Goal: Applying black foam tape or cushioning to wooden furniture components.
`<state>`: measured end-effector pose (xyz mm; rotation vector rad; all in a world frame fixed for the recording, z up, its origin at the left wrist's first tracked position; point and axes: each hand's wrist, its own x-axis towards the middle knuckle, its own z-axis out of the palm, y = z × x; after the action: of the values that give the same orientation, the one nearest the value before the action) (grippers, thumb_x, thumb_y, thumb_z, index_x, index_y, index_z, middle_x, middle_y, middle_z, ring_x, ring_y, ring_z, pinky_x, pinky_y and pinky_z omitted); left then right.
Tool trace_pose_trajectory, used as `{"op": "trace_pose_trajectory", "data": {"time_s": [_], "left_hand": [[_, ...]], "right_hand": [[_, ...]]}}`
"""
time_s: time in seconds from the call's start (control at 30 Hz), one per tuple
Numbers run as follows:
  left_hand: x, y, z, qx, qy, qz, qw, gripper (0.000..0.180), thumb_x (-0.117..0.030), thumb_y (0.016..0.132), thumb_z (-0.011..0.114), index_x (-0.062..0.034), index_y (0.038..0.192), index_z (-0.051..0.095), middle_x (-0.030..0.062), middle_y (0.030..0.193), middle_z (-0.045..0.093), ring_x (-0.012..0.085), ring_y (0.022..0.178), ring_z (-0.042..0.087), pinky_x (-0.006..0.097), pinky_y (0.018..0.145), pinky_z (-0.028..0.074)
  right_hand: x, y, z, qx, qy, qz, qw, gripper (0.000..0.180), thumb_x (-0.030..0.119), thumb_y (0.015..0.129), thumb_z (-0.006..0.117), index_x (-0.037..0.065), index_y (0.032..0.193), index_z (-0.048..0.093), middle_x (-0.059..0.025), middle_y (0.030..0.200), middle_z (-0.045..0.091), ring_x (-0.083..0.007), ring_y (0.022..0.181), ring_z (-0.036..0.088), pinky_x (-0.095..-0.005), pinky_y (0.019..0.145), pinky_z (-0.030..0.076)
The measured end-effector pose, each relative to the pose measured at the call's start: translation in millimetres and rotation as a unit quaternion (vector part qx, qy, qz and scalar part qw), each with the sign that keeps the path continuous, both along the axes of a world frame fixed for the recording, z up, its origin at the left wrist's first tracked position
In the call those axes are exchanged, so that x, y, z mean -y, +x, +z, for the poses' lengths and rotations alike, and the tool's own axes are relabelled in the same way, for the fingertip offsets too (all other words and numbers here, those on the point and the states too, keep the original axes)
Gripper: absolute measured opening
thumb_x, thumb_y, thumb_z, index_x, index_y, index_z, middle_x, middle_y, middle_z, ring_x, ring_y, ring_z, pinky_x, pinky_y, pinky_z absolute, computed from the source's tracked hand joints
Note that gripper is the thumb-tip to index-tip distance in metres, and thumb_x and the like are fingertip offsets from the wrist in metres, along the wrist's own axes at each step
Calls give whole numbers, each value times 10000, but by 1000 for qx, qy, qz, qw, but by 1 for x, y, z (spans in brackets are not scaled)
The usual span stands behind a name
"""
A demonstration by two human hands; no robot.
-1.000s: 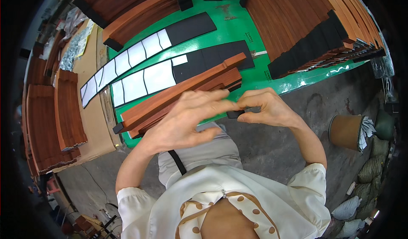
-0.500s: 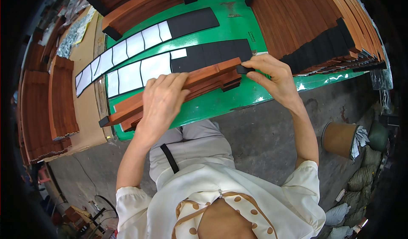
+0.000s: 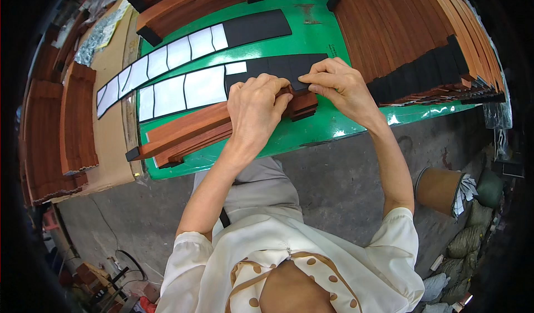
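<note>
A reddish-brown wooden slat [image 3: 194, 124] lies slantwise along the near edge of the green table, with a black cap [image 3: 133, 154] on its left end. Closed around its right half is my left hand [image 3: 257, 110], fingers over the top and thumb at the near side. My right hand [image 3: 344, 90] pinches thumb and forefinger at the black covering [image 3: 298, 85] on the slat's right end; the fingertips partly hide it. Just beyond lies a strip sheet [image 3: 203, 88], white on the left and black on the right. More slats [image 3: 192, 146] lie beneath the held one.
A second black-and-white strip sheet [image 3: 178, 54] lies farther back on the green table top [image 3: 328, 32]. Stacked slats with black ends [image 3: 400, 29] stand at right, others [image 3: 194, 7] at the back. Slats [image 3: 78, 118] rest on cardboard at left. A brown bin [image 3: 439, 190] stands on the floor.
My left hand has slid right along the slat, close to my right hand. My right hand has shifted slightly left, its fingertips still pinching at the slat's black right end.
</note>
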<state>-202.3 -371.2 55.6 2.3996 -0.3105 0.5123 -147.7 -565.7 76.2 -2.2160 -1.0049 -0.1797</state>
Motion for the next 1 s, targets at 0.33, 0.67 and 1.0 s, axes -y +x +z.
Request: {"op": "trace_pose_trajectory", "data": {"time_s": [0.33,0.67,1.0], "left_hand": [[0,0,0,-1,10,8,1000,182,-177,739,735,-100,898,693,9,836,659,194,701,586,324,692,383],[0,0,0,-3,2,10,1000,172,-174,736,738,-102,885,688,2,825,657,179,694,584,318,689,378],[1,0,1,12,-3,15,1000,193,-162,736,737,-101,912,685,7,812,645,187,692,579,322,691,394]], "right_hand": [[-3,3,0,4,-10,1,1000,185,79,759,698,82,943,708,-14,837,591,-202,801,512,-323,717,446],[-4,5,4,-9,-30,6,999,166,106,777,678,77,938,709,-21,841,601,-214,808,517,-335,742,440],[-5,5,4,-25,-24,2,999,152,106,786,672,67,927,710,-32,836,609,-225,820,525,-342,748,440]]}}
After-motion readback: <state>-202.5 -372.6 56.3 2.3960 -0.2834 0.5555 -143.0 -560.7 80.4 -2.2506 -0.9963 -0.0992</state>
